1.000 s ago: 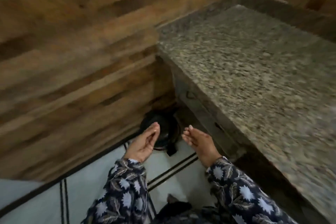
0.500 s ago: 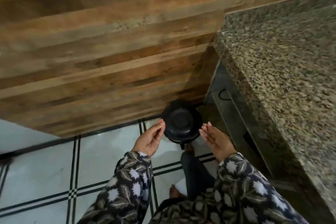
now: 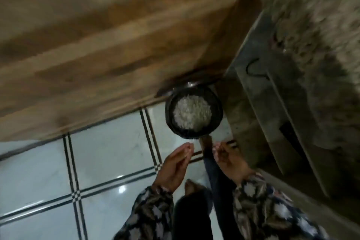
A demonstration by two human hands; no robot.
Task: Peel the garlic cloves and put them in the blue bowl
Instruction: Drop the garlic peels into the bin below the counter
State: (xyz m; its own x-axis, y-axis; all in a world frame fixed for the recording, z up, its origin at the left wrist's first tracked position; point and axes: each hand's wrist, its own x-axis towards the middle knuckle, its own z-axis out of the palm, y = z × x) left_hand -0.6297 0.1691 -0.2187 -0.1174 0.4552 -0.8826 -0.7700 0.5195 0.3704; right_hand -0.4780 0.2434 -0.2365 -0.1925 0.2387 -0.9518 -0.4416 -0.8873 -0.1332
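Left hand (image 3: 175,163): fingers straight and together, released, holding nothing visible. Right hand (image 3: 231,161): fingers loosely extended, nothing seen in them, though blur limits certainty. The palms face each other, apart, just short of a dark round bin (image 3: 217,117). The bin stands upright on the tiled floor (image 3: 109,152), mouth upward, against the wooden panel (image 3: 116,45). Its lid (image 3: 187,84) is tipped back. Pale flaky scraps (image 3: 191,113) lie inside.

The bin (image 3: 217,117) lid (image 3: 187,85) now stands open, baring white scraps (image 3: 191,116). The left hand (image 3: 175,165) and right hand (image 3: 231,160) have dropped to its 6 o'clock.
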